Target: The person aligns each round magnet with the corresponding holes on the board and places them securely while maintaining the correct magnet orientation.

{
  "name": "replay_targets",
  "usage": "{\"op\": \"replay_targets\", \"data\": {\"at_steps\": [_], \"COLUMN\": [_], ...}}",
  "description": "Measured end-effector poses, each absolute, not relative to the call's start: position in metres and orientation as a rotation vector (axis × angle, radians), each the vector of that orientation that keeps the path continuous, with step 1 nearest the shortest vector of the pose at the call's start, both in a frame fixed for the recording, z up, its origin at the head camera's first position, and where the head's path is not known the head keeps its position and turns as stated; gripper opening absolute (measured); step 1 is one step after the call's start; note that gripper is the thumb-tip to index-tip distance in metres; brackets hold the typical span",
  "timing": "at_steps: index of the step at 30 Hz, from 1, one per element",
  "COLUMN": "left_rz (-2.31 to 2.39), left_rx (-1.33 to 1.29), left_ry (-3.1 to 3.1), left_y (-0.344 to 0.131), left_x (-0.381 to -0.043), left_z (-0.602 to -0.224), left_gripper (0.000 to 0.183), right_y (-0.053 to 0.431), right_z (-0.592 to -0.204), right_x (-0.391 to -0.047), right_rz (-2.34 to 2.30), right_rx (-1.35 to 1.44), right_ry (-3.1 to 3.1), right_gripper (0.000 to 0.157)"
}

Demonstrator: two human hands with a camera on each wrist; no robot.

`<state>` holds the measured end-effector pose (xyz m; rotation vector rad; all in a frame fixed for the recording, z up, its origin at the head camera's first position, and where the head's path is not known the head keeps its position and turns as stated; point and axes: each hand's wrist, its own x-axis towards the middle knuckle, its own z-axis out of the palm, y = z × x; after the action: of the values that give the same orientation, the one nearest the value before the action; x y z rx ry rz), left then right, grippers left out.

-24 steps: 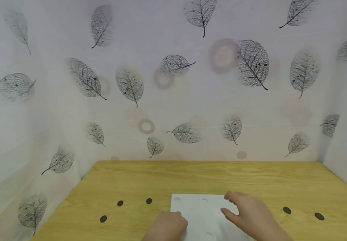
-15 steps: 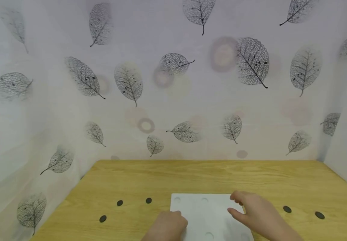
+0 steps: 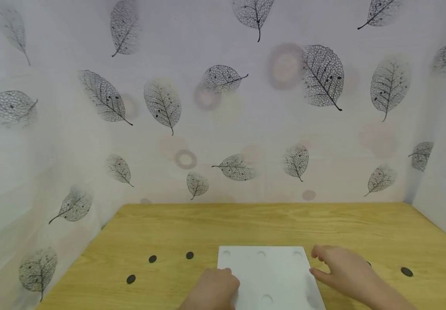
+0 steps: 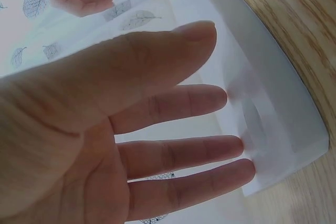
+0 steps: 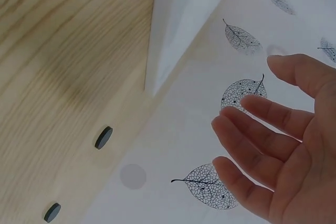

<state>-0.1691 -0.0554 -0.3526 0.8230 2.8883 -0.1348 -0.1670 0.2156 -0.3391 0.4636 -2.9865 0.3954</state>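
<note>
A white rectangular board (image 3: 273,275) with several shallow round recesses lies on the table in the head view, its near part cut off by the frame. My left hand (image 3: 213,288) is at its left side; in the left wrist view, straight fingertips (image 4: 212,98) touch the board's white surface near a recess. Just off the right edge hovers my right hand (image 3: 344,271), fingers relaxed and slightly bent, holding nothing. Beyond it are two dark round discs, one (image 3: 407,271) in full view and one partly hidden by that hand. Both discs (image 5: 104,137) show in the right wrist view.
Left of the board, three more dark discs lie apart on the wood-grain table (image 3: 246,219): a near one (image 3: 131,279), a middle one (image 3: 152,258) and one (image 3: 189,255) closest to the board. Leaf-patterned curtains (image 3: 261,107) enclose the back and sides.
My right hand has moved right, from over the board to just past its right edge, uncovering a recess in the far right corner. The left hand stays in place. The head view has shifted slightly.
</note>
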Motion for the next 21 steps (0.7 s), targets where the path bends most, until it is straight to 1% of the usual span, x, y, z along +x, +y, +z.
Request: {"op": "replay_targets", "data": {"at_steps": [6, 10, 21], "left_rz": [-0.154, -0.161, -0.162], "left_rx": [0.860, 0.835, 0.850], "left_ry": [2.912, 2.908, 2.915], "left_y": [-0.056, -0.056, -0.055], "left_x": [-0.167, -0.166, -0.167], "left_z": [-0.350, -0.351, -0.351], "left_gripper": [0.019, 0.019, 0.020], "right_y": [0.224, 0.229, 0.246], "right_z": [-0.343, -0.346, -0.350], "right_x": [-0.168, -0.168, -0.181], "right_rz": [0.280, 0.240, 0.219], "right_rx": [0.557, 0.633, 0.632], "right_ry": [-2.944, -2.899, -2.971], "right_gripper": [0.023, 0.023, 0.026]}}
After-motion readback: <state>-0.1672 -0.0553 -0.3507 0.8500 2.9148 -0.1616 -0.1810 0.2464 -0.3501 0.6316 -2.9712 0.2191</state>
